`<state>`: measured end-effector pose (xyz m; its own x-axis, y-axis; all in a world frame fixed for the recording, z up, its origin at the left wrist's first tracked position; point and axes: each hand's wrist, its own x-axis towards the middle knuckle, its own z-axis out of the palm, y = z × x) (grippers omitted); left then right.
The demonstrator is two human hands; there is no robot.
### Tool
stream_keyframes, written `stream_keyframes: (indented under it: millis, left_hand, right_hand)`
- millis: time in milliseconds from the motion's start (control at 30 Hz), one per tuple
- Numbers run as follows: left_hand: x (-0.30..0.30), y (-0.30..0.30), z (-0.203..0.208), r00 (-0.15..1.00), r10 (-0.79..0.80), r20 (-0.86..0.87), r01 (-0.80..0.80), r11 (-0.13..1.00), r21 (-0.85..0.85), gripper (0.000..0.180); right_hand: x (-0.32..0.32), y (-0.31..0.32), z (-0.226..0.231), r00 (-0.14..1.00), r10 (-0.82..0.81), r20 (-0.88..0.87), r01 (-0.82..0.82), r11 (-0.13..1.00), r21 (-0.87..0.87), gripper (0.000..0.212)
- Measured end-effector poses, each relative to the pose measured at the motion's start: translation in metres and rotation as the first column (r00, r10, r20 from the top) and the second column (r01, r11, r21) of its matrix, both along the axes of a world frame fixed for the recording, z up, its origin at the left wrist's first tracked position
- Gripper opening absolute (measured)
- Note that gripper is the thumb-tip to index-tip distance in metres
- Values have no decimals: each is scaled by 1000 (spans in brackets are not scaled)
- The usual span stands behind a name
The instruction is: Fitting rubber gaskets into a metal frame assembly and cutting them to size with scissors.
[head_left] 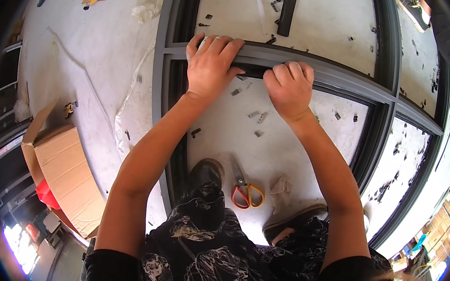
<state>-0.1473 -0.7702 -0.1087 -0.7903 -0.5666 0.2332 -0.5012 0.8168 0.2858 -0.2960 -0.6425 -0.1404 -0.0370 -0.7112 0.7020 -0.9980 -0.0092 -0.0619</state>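
A grey metal frame (346,77), divided by crossbars, lies over the floor in front of me. My left hand (209,68) wraps its fingers over the middle crossbar, its thumb on the near side. To its right, my right hand (290,88) is curled into a fist against the near edge of the same bar. Between the hands a black strip (252,70) runs along that edge. Whatever lies inside the right fist is hidden by its fingers. Scissors (240,190) with one red and one yellow handle lie on the floor between my feet.
Small dark clips (236,92) are scattered within the frame's openings. A crumpled cloth (281,190) lies beside the scissors. At the left stands an open cardboard box (69,176), near a long clear plastic strip (124,106). A dark bar (287,10) rests in the far opening.
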Motion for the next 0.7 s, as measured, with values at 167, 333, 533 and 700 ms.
stream_keyframes:
  millis: [167, 333, 533, 700]
  left_hand:
    - [-1, 5, -2, 996, 44, -81, -46, 999, -18, 58]
    - [-1, 6, -1, 995, 39, -95, -42, 999, -25, 58]
    - [-2, 6, -7, 989, 39, -140, -49, 996, -71, 59]
    - [-4, 8, -9, 986, 65, -154, -75, 995, -63, 58]
  right_hand:
    - [7, -2, 4, 998, -60, -7, 60, 998, 8, 13]
    - [5, -1, 5, 999, -43, -15, 43, 999, 7, 14]
    - [6, -1, 5, 998, -66, 0, 66, 998, 16, 13]
    - [7, -3, 16, 990, -138, 15, 137, 990, 44, 10]
